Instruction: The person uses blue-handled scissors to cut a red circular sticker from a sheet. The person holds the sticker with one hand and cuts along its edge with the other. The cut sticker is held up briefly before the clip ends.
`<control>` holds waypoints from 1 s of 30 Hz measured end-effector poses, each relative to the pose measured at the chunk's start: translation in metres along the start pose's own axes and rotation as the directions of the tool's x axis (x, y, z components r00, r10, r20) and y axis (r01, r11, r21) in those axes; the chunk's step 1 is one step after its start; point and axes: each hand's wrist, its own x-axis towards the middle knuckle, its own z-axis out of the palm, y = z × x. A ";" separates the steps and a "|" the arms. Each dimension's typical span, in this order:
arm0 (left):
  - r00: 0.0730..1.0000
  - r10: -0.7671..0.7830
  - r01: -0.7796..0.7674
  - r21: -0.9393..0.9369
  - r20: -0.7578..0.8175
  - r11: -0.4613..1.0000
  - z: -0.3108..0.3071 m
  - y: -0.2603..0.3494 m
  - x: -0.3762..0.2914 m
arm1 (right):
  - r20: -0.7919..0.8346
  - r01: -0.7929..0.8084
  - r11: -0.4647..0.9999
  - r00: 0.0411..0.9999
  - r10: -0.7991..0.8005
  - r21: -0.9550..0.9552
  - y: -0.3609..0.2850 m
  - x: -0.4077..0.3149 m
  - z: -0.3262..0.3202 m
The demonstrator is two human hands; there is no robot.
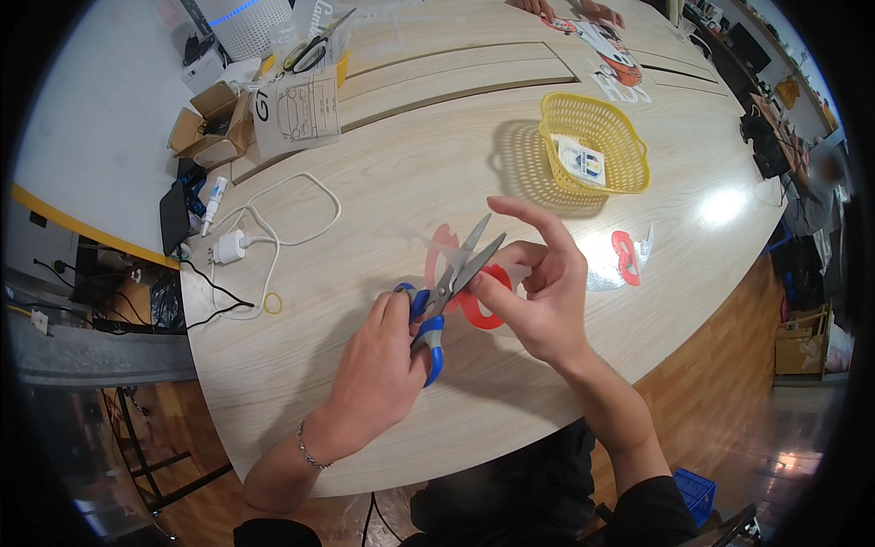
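My left hand [383,362] grips the blue and grey handles of a pair of scissors [443,290]. The parted blades point up and away over the table. Between the thumb and bent fingers of my right hand [540,287] is a clear plastic sheet with a red curved shape [484,318], held against the blades; the index finger is stretched out. A paler red shape shows behind the blades. To the right of my right hand, a clear cut piece with a red figure [625,258] lies on the wooden table [369,444].
A yellow plastic basket [615,147] holds white packets. At left are a white charger [230,247] with its cable, a marker [214,198] and an open cardboard box [212,130]. Black scissors [311,55] lie farther back. Another person's hands [536,7] touch printed sheets.
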 end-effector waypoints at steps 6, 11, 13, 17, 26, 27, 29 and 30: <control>1.000 -0.002 0.002 0.004 0.030 1.000 -0.003 0.001 0.000 | 0.010 -0.016 1.000 1.000 0.016 0.002 -0.006 0.003 -0.002; 1.000 -0.003 0.003 -0.004 0.019 1.000 -0.003 0.001 0.000 | 0.029 -0.027 1.000 0.999 0.027 -0.003 -0.007 0.004 -0.007; 0.999 -0.009 0.008 0.026 0.042 1.000 -0.004 0.001 0.000 | 0.031 -0.047 0.999 0.998 0.047 -0.001 -0.011 0.004 -0.005; 0.999 -0.012 0.012 0.011 0.051 1.000 -0.004 0.001 0.000 | 0.032 -0.058 0.998 0.998 0.057 0.002 -0.012 0.004 -0.005; 0.999 -0.022 0.022 -0.022 0.036 1.000 -0.003 0.003 0.001 | 0.054 -0.043 0.999 0.998 0.044 -0.006 -0.007 0.004 -0.006; 0.999 -0.020 0.021 -0.026 0.037 0.999 -0.003 0.003 0.001 | 0.058 -0.040 0.999 0.997 0.041 -0.010 -0.006 0.004 -0.006; 0.999 -0.018 0.019 -0.033 0.042 0.999 -0.004 0.003 0.000 | 0.056 -0.043 0.999 0.997 0.043 -0.011 -0.007 0.003 -0.005; 0.999 -0.016 0.017 -0.036 0.044 0.999 -0.004 0.004 0.000 | 0.057 -0.043 0.999 0.997 0.043 -0.012 -0.007 0.004 -0.005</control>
